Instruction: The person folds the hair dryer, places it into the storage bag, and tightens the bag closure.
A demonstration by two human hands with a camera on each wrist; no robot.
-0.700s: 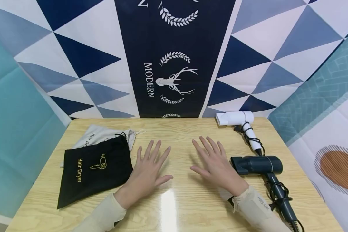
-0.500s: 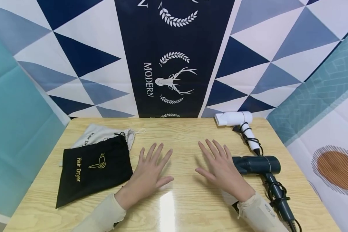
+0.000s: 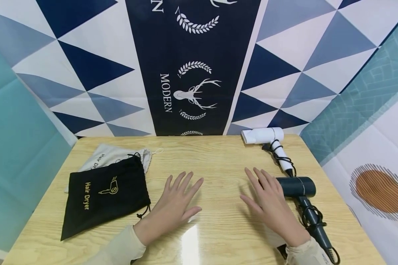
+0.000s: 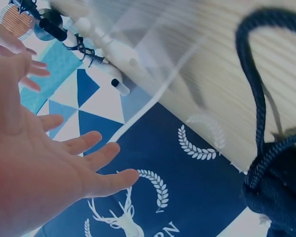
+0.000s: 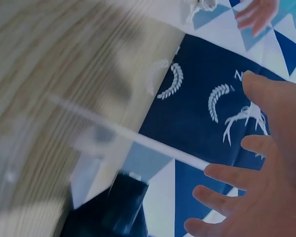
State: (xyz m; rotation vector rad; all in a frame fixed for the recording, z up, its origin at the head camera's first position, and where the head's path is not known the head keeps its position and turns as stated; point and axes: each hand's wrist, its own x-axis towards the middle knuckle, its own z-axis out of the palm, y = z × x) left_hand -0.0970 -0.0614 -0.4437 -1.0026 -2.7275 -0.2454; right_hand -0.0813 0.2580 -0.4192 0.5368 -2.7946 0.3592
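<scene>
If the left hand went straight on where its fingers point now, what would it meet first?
Probably the dark wall panel behind the table; the way from the left hand looks free, though depth is unclear.

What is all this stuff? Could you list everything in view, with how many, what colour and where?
Table: one, light wood, below everything.
Black bag: one, black with gold lettering, table's left, overlapping the pale bag.
Pale bag: one, off-white, far left.
White hair dryer: one, white, far right.
Dark hair dryer: one, dark, nearer right.
Cords: two, black, wound around the dryer handles.
Backdrop: one, navy, white and grey-blue, behind the table.
Side panels: two, teal left, teal and white right.
Sleeves: two, cream, one per arm.
Left hand: one, over the table.
Right hand: one, beside the dark hair dryer.
</scene>
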